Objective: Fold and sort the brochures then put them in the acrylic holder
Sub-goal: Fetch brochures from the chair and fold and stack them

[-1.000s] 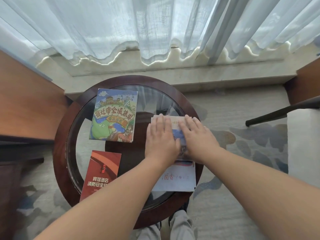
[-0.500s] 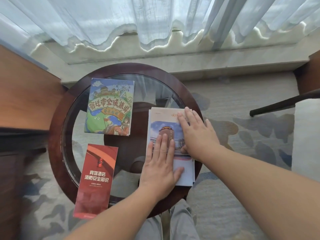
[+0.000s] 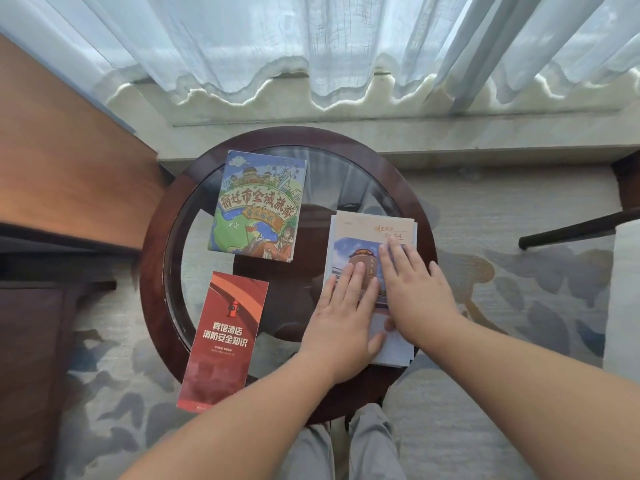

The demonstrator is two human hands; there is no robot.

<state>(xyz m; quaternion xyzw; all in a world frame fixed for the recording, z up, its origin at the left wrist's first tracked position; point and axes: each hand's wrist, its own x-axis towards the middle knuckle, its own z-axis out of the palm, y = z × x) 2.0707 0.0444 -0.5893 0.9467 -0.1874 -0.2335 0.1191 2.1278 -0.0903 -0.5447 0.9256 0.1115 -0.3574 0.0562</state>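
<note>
A folded pale brochure with a building photo lies at the right of the round glass-topped table. My left hand and my right hand both press flat on it, side by side, fingers straight and pointing away from me. A colourful cartoon map brochure lies at the table's upper left. A red folded leaflet lies at the lower left, overhanging the table's near rim. No acrylic holder is in view.
A wooden desk surface stands to the left. White sheer curtains and a stone sill run along the far side. A dark chair arm juts in at the right. Patterned carpet surrounds the table; my knees are below it.
My left hand slid toward me along the brochure and now rests low beside the right hand. The right hand stayed pressed on it. The camera view shifted slightly.
</note>
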